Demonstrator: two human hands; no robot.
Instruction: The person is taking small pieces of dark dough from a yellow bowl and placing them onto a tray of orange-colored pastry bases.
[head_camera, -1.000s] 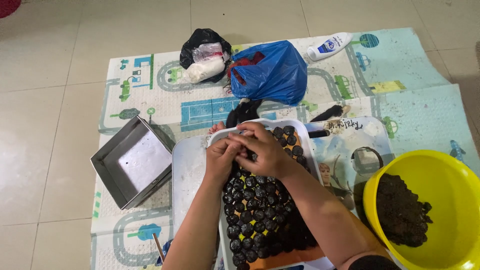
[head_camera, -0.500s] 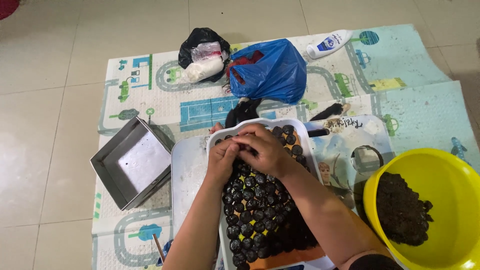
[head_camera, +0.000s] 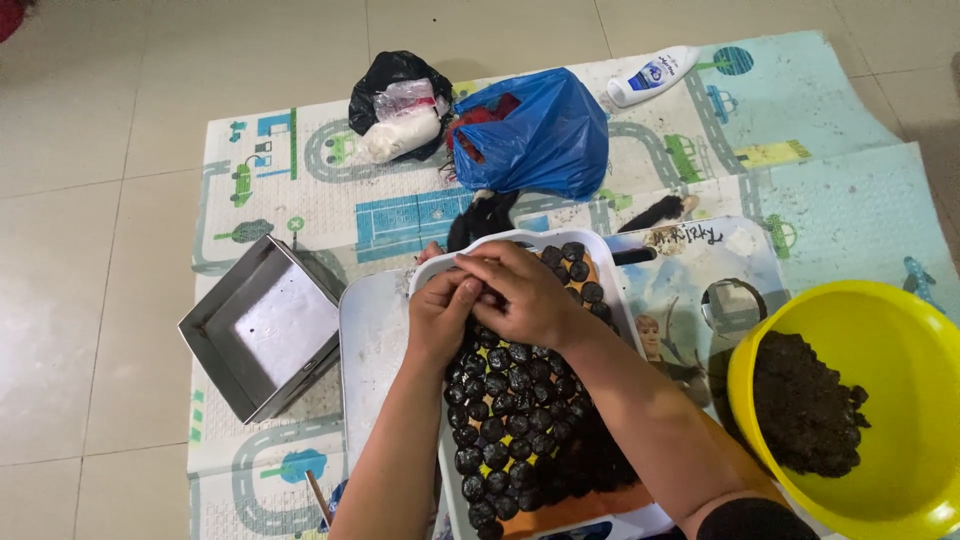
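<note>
Both hands, left hand (head_camera: 440, 315) and right hand (head_camera: 520, 295), pinch one dark ball together over the white tray (head_camera: 455, 480), filling rows; the yellow bowl (head_camera: 900, 320) of dark mixture sits near.

Left hand (head_camera: 440, 318) and right hand (head_camera: 522, 296) meet, fingers pinched together.

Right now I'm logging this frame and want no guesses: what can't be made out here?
Head view only:
- What the fingers pinch: left hand and right hand cover it.
- Tray upper left: hidden under both hands; near end cut off by the bottom edge.
- Yellow bowl: right side cut off by the frame.
- Blue bag contents: hidden by the plastic.
- Bottle label: too small.
</note>
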